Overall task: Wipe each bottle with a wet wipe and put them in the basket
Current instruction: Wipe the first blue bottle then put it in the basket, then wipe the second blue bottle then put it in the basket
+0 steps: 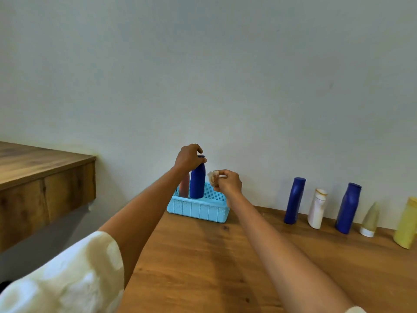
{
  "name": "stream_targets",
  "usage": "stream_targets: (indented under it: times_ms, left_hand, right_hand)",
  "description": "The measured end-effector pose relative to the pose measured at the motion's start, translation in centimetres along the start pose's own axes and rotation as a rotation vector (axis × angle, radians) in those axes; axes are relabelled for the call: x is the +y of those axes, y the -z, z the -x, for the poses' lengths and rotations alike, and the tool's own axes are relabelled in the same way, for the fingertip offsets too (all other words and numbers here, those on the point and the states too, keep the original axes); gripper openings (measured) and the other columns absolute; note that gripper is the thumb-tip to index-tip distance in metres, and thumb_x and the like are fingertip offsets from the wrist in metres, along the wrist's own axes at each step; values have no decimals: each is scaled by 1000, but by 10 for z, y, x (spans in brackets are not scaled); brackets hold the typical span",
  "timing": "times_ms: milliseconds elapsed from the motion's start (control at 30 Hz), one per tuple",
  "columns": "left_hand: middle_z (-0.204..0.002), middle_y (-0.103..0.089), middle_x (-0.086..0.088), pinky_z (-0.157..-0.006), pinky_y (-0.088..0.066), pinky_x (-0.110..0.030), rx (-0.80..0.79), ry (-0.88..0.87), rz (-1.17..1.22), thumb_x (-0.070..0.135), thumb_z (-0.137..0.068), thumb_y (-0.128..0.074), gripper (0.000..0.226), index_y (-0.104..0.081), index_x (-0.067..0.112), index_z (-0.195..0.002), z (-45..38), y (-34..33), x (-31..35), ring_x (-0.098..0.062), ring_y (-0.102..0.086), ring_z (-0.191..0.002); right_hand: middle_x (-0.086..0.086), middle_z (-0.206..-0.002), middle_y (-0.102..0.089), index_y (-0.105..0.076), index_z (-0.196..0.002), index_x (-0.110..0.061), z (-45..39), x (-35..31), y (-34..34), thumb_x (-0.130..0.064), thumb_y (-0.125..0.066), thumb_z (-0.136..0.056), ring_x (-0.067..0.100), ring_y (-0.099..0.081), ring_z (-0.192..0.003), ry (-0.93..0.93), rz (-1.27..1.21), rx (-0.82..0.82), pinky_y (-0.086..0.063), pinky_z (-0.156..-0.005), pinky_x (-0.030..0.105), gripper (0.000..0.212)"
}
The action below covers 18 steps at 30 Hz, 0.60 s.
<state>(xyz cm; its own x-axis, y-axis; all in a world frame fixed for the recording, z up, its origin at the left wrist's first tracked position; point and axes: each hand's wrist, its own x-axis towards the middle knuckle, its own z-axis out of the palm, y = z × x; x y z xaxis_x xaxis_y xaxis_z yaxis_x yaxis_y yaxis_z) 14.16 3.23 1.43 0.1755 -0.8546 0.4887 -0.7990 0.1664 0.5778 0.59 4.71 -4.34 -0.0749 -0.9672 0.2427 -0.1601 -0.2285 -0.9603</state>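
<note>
While gripped at its cap by the left hand (189,158), fingers curled over the top, stands upright in the light blue basket (198,210): a dark blue bottle (197,182), bottom down inside, just beside a pinkish bottle (185,186) half hidden behind the left wrist. Just to the right, above the basket's far rim, the right hand (228,182), fingers pinched round a crumpled wet wipe (212,178), apart from the bottle. No brand, label or writing readable on any bottle; all surfaces plain or too blurred to tell. Lined up along the wall on the right, well apart from the basket: a second dark blue bottle (294,201), a white bottle (317,208), a third dark blue bottle (348,208), a pale tube (370,220) standing on its white cap, and a yellow bottle (406,223) cut by the frame edge. Underneath everything, a wooden tabletop (203,267) with visible grain and knots. Behind, a plain pale wall (203,75). At left, a separate wooden counter (40,175), set higher, with grey floor below. Lower left, a cream sleeve (74,279).
</note>
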Motion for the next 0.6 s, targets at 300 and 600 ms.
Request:
stream_targets:
  times_ms: [300,600]
  left_hand:
    - [-106,-65,-12,-78,-49,-34,7,-74,-387,40,-84,-65,40,-62,6,-105,-19,-35,-12,-27,-61,-96]
    - [-104,-65,-14,-79,-50,-32,9,-112,-565,43,-85,-64,44,-59,4,-104,-27,-41,-9,-27,-62,-94]
  right_hand:
    - [3,-91,-67,-64,-92,-17,-23,19,-8,-19,-60,-90,20,-66,-85,78,100,1,-57,-82,38,4]
    - [6,-101,-68,-66,-100,-14,-30,34,-8,-21,-62,-89,21,-65,-91,70,118,3,-57,-83,39,13]
